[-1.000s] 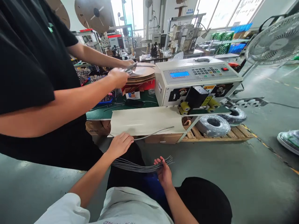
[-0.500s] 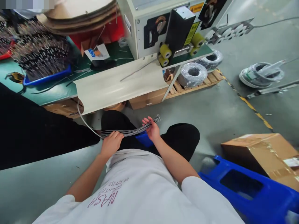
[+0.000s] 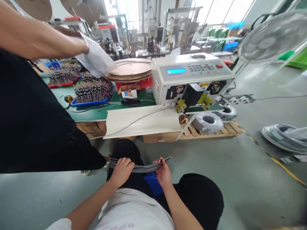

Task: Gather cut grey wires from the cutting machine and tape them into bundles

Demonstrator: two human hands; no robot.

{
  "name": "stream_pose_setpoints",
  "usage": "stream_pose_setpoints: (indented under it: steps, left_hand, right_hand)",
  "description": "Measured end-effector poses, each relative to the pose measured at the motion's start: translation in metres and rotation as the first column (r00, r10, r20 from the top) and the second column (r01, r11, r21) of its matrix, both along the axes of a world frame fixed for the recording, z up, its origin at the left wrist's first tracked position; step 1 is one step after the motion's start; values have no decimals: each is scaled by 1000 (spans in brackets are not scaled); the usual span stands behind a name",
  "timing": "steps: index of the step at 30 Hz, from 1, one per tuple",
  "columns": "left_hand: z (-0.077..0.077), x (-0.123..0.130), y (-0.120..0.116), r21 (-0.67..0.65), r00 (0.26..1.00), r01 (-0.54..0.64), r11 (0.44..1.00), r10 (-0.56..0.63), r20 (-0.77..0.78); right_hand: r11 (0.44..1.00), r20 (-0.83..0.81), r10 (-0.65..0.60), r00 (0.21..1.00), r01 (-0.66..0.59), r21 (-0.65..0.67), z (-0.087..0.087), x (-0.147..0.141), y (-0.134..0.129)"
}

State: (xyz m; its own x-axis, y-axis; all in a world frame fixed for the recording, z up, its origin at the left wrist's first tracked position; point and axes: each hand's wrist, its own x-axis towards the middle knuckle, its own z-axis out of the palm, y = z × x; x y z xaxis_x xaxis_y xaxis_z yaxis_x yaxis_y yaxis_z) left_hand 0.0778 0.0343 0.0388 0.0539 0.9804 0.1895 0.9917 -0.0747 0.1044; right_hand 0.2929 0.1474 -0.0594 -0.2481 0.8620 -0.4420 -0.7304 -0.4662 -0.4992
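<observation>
A bundle of thin grey cables (image 3: 145, 168) lies across my lap, roughly level and a little bent. My left hand (image 3: 123, 171) is closed over its left part, the fingers on top. Near the bundle's right end, my right hand (image 3: 163, 171) grips it between thumb and fingers. Beyond my knees, a single grey cable (image 3: 139, 119) comes out of the cable cutting machine (image 3: 194, 80) and runs down the cream curved chute (image 3: 144, 123). The left tips of the bundle reach close to another person's dark clothing.
At left stands a person in dark clothing (image 3: 35, 127), an arm (image 3: 48, 36) stretched over the bench with a white plastic bag (image 3: 96, 57). A blue tray (image 3: 91, 103) of cable pieces sits on the green bench (image 3: 96, 115). Cable coils (image 3: 208, 122) rest on a pallet; a fan (image 3: 273, 38) stands right.
My view has tilted up, bringing in the machine's top and the other person's arm with the bag. More cable now lies along the chute. Both hands still hold the bundle.
</observation>
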Motion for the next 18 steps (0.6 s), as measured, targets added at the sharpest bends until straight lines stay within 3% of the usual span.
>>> stream_pose_setpoints:
  steps: [5,9,14,18]
  left_hand:
    - [-2,-2,10,-51,992,7,999,-1,124]
    - [7,4,18,-40,985,141,989,-137,101]
    - [45,-1,57,266,944,327,907,-329,-41]
    - [90,-10,114,479,956,291,828,-260,-132]
  right_hand:
    - [998,47,30,998,-27,-59,-12,-2,7]
    - [996,88,11,996,-4,-87,-17,-4,1]
    - [995,124,35,992,-24,-92,-17,-8,-3]
    - [998,121,18,992,-10,-68,-24,-8,-2]
